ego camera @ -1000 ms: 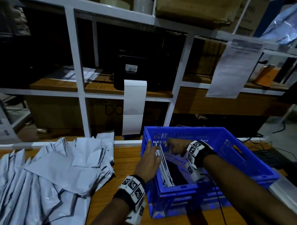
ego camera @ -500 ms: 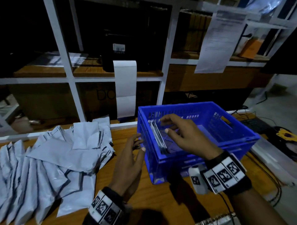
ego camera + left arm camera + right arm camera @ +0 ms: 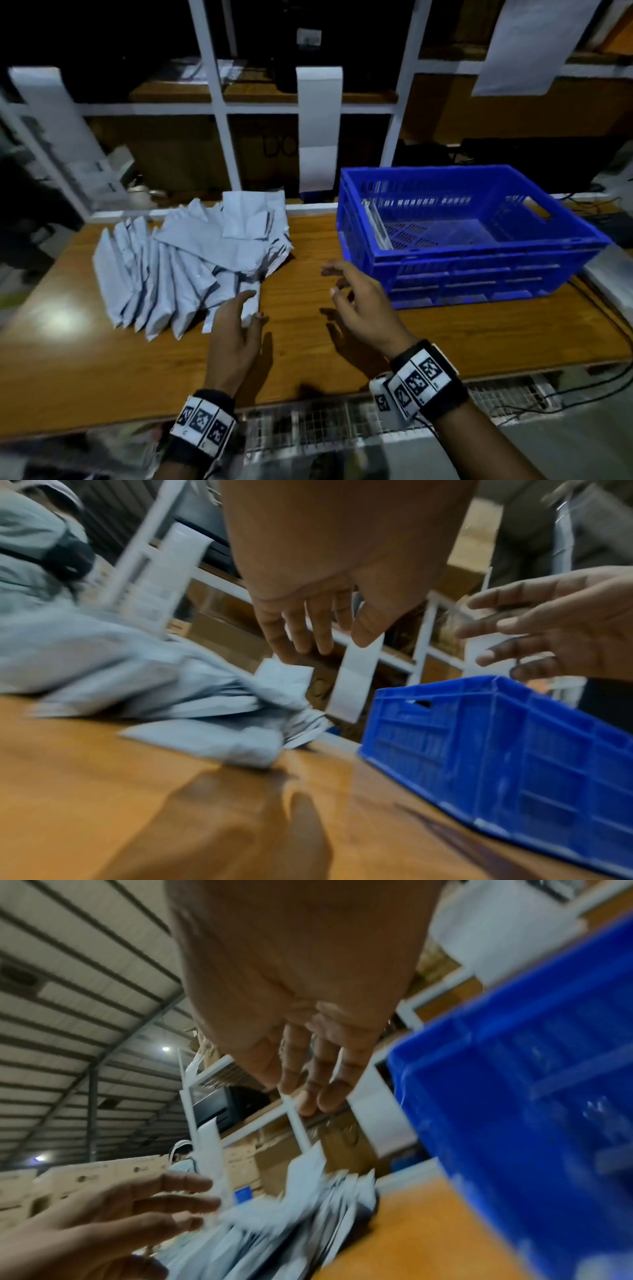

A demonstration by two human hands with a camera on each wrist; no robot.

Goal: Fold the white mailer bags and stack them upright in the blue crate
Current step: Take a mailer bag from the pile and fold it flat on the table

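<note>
A pile of white mailer bags [image 3: 191, 260] lies fanned out on the wooden table [image 3: 308, 346], left of the blue crate [image 3: 479, 270]. A few folded bags [image 3: 376, 224] stand upright against the crate's left wall. My left hand [image 3: 239, 318] hovers open over the near right corner of the pile, fingers straight. My right hand [image 3: 349, 291] hangs open above the table between pile and crate, holding nothing. The left wrist view shows the pile [image 3: 143, 674], the crate [image 3: 514, 750] and my left hand [image 3: 308, 631]. The right wrist view is blurred; my right hand [image 3: 308, 1080] holds nothing.
White metal shelving [image 3: 222, 109] rises behind the table, with a long white label strip [image 3: 318, 130] hanging down near the crate's back left corner. Cables [image 3: 582, 383] trail off the table's right side. A wire grid [image 3: 325, 421] runs along the near table edge.
Both hands have left the crate and moved left and toward me over the table. The folded bags stay upright at the crate's left wall. The head camera has tilted down.
</note>
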